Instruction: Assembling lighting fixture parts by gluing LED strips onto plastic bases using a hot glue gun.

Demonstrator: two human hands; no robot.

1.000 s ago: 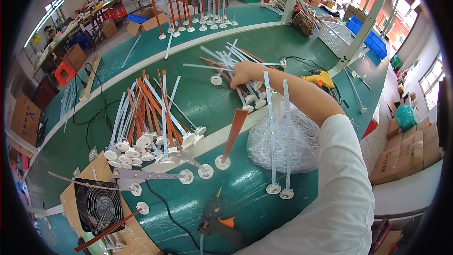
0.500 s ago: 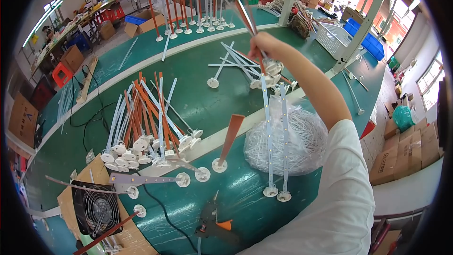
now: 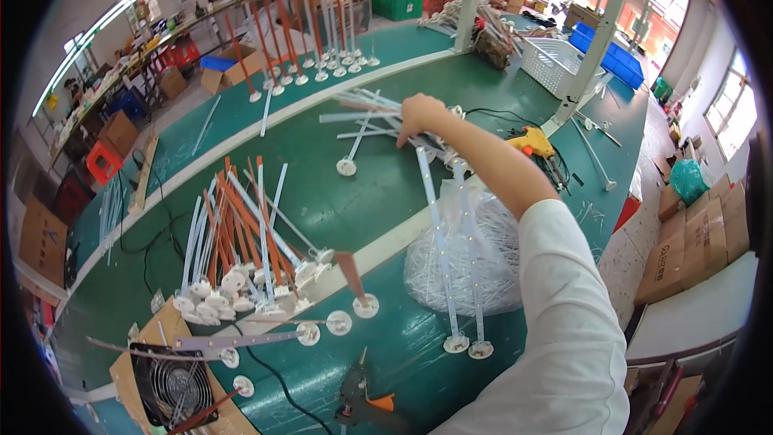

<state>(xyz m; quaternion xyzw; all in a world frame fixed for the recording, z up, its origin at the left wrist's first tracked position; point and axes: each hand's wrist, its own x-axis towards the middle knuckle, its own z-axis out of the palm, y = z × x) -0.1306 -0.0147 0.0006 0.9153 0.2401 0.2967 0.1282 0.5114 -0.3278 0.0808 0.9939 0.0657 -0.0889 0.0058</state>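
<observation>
My right hand (image 3: pixel 420 118) reaches across the bench with its fingers closed round a bunch of LED strips (image 3: pixel 366 105). The bunch lies low over a loose heap of similar strips, ends pointing left; which strips are gripped is partly hidden. One strip's round white base (image 3: pixel 346 167) shows on the heap's near side. Nearer me, two LED strips (image 3: pixel 441 250) stand on round bases in front of a clear plastic bag (image 3: pixel 503 262) full of thin clear pieces. My left hand is out of sight.
A large pile of white and orange strips (image 3: pixel 262 225) lies at left. More strips (image 3: pixel 300 48) stand at the back. A black fan (image 3: pixel 175 387), a dark glue gun (image 3: pixel 354 395), a yellow glue gun (image 3: pixel 533 143) and a white basket (image 3: pixel 547 68) are around the bench.
My right hand has come down and left with the bunch of strips, which has turned from upright to nearly flat over the heap. The yellow glue gun has come into sight.
</observation>
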